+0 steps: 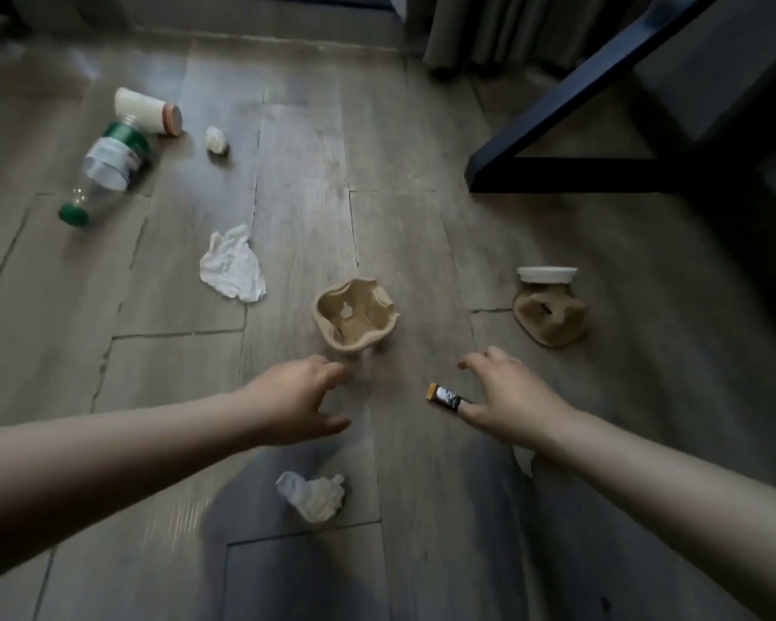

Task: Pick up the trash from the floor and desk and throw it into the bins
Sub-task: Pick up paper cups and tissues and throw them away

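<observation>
Trash lies scattered on the wooden floor. A brown pulp cup holder (355,316) sits in the middle, just beyond my left hand (297,398), which hovers with spread fingers and holds nothing. My right hand (505,394) is spread too, and a small orange-ended packet (443,396) lies by its thumb; whether they touch is unclear. A second pulp holder (550,319) with a white lid (547,274) lies to the right. White tissues lie at left centre (233,266), near my legs (312,494) and far left (216,139).
A clear plastic bottle with a green cap (108,165) and a white paper cup (148,111) lie on their sides at the far left. A dark table frame (570,174) stands at the upper right, with a curtain (502,29) behind it.
</observation>
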A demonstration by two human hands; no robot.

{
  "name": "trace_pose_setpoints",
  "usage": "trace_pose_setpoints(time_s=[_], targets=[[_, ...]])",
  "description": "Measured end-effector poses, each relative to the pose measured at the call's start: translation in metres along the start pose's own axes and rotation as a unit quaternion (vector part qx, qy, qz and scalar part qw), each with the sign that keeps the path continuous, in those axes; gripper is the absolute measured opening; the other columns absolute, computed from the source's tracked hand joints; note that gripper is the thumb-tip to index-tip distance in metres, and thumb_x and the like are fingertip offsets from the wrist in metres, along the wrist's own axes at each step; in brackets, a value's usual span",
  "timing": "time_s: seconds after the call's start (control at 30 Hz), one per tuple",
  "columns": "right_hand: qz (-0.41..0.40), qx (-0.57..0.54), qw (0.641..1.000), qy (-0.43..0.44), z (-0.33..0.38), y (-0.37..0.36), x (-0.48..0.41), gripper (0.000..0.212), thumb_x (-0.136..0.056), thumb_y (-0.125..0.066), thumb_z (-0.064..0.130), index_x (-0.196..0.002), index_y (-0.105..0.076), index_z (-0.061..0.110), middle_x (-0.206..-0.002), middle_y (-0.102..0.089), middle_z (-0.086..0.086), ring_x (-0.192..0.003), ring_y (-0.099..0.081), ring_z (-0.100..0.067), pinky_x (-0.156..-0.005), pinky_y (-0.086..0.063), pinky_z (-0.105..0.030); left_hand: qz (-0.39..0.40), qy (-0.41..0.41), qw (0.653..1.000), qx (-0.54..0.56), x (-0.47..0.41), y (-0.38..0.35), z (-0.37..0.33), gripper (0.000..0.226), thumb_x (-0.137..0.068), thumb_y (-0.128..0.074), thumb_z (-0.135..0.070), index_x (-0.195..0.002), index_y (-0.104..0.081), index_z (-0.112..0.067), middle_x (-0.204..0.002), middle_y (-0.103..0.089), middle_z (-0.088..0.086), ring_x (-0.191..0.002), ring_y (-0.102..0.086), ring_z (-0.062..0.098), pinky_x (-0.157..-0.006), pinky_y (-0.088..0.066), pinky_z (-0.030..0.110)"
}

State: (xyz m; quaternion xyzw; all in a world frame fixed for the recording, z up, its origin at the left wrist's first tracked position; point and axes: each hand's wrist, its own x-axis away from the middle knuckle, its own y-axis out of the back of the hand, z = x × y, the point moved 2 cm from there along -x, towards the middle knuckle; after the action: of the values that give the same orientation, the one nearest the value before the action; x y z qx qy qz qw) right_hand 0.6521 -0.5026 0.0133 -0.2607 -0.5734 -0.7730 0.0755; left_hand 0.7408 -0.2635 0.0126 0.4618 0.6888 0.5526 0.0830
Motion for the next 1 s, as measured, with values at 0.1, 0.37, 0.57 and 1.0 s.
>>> trace_pose_setpoints(time_s=[0.1,0.37,0.57,1.0], targets=[[-0.004,0.001,1.000,-0.030,-0.002,0.000,0.006,0.061,-0.076,-0.059,0.047,-0.132,-0.046,0.027,-0.128,-0.047,-0.003,-0.124,-0.046,-0.025,-0.103,-0.040,-0.045,-0.002,0.015,1.000,0.011,0.009,0.003,-0.002,0.060,-0.082,-0.063,-0.054,-0.132,-0.049,-0.023,-0.125,-0.056,-0.001,-0.106,-0.057,0.013,-0.084,-0.049,0.025],[-0.018,-0.019,0.996,-0.085,-0.033,-0.018,0.021,0.068,-0.082,-0.066,0.031,-0.143,-0.038,0.019,-0.145,-0.033,-0.011,-0.133,-0.033,-0.030,-0.107,-0.032,-0.032,0.104,0.050,0.993,-0.006,0.025,-0.035,0.005,0.090,-0.070,-0.067,-0.066,-0.143,-0.032,-0.026,-0.135,-0.040,-0.002,-0.113,-0.051,0.017,-0.087,-0.047,0.025],[-0.034,-0.036,0.990,-0.131,-0.053,-0.033,0.028,0.065,-0.080,-0.064,0.032,-0.138,-0.038,0.019,-0.147,-0.028,-0.009,-0.130,-0.035,-0.035,-0.101,-0.036,-0.035,0.125,0.067,0.990,-0.016,0.020,-0.056,-0.012,0.067,-0.074,-0.070,-0.055,-0.127,-0.044,-0.024,-0.122,-0.038,0.003,-0.098,-0.055,0.018,-0.079,-0.052,0.027],[-0.047,-0.131,0.989,-0.041,-0.065,-0.047,0.015,0.080,-0.077,-0.073,0.029,-0.146,-0.034,0.020,-0.146,-0.035,-0.003,-0.130,-0.039,-0.022,-0.101,-0.035,-0.028,0.046,0.050,0.996,0.057,0.000,-0.053,-0.012,0.035,-0.081,-0.071,-0.025,-0.112,-0.055,-0.023,-0.115,-0.040,-0.007,-0.094,-0.055,0.007,-0.077,-0.053,0.020]])
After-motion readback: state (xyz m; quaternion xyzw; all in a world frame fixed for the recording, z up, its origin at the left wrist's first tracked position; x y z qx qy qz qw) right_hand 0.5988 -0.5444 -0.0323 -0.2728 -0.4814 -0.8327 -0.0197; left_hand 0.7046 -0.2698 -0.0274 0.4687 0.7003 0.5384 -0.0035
